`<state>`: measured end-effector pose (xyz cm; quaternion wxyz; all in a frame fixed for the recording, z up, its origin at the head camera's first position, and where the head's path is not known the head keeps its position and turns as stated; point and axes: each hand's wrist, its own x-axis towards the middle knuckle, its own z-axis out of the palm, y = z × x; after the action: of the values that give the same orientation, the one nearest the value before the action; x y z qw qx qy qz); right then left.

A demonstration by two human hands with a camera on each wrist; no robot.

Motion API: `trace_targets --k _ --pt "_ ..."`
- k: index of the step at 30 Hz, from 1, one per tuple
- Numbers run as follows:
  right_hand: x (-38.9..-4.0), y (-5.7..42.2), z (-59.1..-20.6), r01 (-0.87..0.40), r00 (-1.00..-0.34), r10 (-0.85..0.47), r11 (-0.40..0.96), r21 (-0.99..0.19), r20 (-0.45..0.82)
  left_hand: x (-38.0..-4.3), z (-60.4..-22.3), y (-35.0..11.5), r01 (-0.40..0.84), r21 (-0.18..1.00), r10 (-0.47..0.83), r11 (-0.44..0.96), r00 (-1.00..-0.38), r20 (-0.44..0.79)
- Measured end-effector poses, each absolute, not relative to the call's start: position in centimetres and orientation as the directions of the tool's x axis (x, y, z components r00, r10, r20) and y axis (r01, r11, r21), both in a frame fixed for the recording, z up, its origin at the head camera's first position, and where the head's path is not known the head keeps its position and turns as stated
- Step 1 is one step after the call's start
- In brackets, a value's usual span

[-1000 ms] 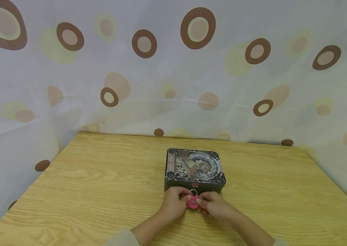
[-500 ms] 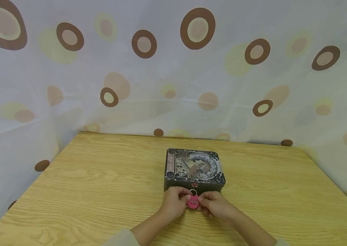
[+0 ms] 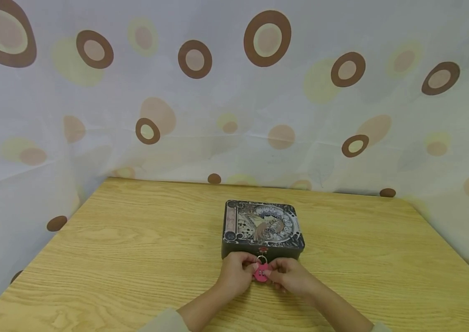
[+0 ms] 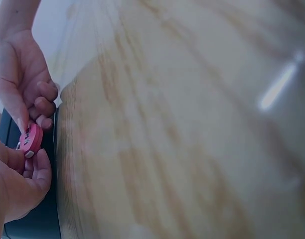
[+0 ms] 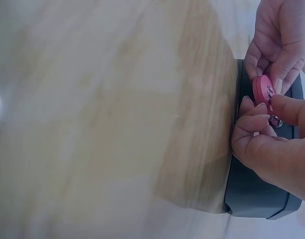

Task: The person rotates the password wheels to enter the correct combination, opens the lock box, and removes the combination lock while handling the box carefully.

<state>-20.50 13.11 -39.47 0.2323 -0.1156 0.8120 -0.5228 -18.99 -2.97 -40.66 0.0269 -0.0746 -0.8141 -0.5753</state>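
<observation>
A pink combination padlock (image 3: 261,273) with several number dials hangs by its metal shackle from the red clasp (image 3: 263,249) on the front of a dark decorated tin box (image 3: 265,226). My left hand (image 3: 235,274) pinches the padlock's left side between thumb and fingers. On the other side, my right hand (image 3: 291,276) holds the padlock too, its thumb lying over the dials and covering part of them. Both wrist views show the pink padlock (image 4: 31,139) between the two hands, close against the box's dark front wall (image 5: 252,186). The digits are too small to read.
The box stands on a wood-grain table (image 3: 147,244), near the middle. Behind it hangs a pale curtain (image 3: 226,92) with brown, pink and yellow circles, running along the table's back and sides.
Half a second ago the right thumb was at the padlock's right edge, with more dials showing; now it lies over the dials again, as one second ago. The left hand and box stay put.
</observation>
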Motion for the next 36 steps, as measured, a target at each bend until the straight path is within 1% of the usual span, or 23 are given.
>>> trace_targets --k 14,22,27,36 --pt "-20.37 12.93 -39.21 0.059 -0.873 -0.415 0.429 -0.901 -0.255 -19.07 -40.85 -2.94 0.169 0.924 0.09 0.344 -0.985 0.147" --pt "-20.38 12.86 -39.3 0.05 -0.877 -0.406 0.454 -0.889 -0.256 -19.1 -40.89 -2.98 0.169 0.922 0.096 0.347 -0.985 0.144" --pt "-20.43 12.85 -39.3 0.041 -0.87 -0.423 0.453 -0.89 -0.255 -19.13 -40.97 -2.98 0.18 0.916 0.098 0.358 -0.983 0.155" --pt "-20.52 12.89 -39.37 0.02 -0.86 -0.447 0.451 -0.892 -0.245 -19.15 -41.0 -2.91 0.152 0.921 0.097 0.36 -0.987 0.125"
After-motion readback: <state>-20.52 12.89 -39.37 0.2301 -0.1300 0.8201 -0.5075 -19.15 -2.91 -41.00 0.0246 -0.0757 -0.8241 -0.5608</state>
